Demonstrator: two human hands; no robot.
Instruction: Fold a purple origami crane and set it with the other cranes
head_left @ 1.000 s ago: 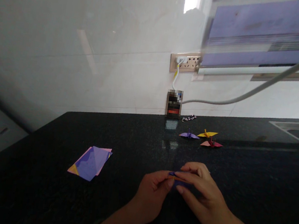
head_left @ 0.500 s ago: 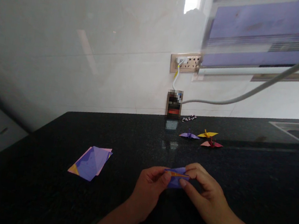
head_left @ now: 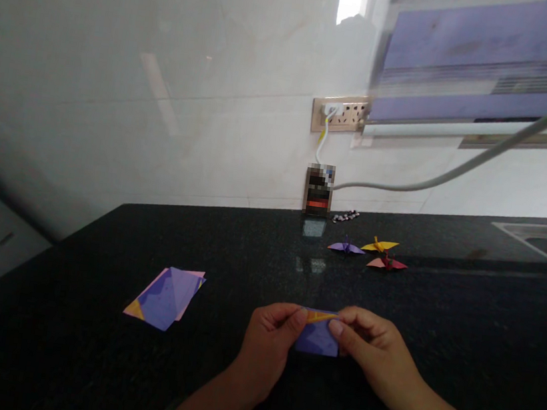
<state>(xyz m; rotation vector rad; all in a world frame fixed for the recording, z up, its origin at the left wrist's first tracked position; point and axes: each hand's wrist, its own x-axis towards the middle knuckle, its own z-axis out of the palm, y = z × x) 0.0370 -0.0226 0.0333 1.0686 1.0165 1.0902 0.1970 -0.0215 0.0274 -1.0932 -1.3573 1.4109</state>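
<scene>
**Held piece.** Folded purple paper (head_left: 317, 337) with an orange strip along its top edge, held between the two hands just above the black countertop (head_left: 82, 355).
- Risk, as judged: the grip is only at the upper corners, so uneven pull could skew the crease or tear the thin top edge. A loosened pinch could let the folds spring open.

**Left hand** (head_left: 269, 335). Forearm comes up from the bottom edge and the fingers are curled. Thumb and forefinger pinch the paper's upper left corner.

**Right hand** (head_left: 375, 353). Forearm comes in from the lower right. Thumb and forefinger pinch the upper right corner, and the other fingers are tucked behind.

**Left of the hands.** A loose stack of coloured paper sheets (head_left: 166, 288), lying flat.

**Beyond the hands, slightly right.** Purple paper crane (head_left: 346, 247), yellow paper crane (head_left: 379, 245) and red paper crane (head_left: 387, 263), close together.

**Farthest.** A device (head_left: 318, 189) leaning on the wall, cabled to the wall socket (head_left: 340, 113).
</scene>
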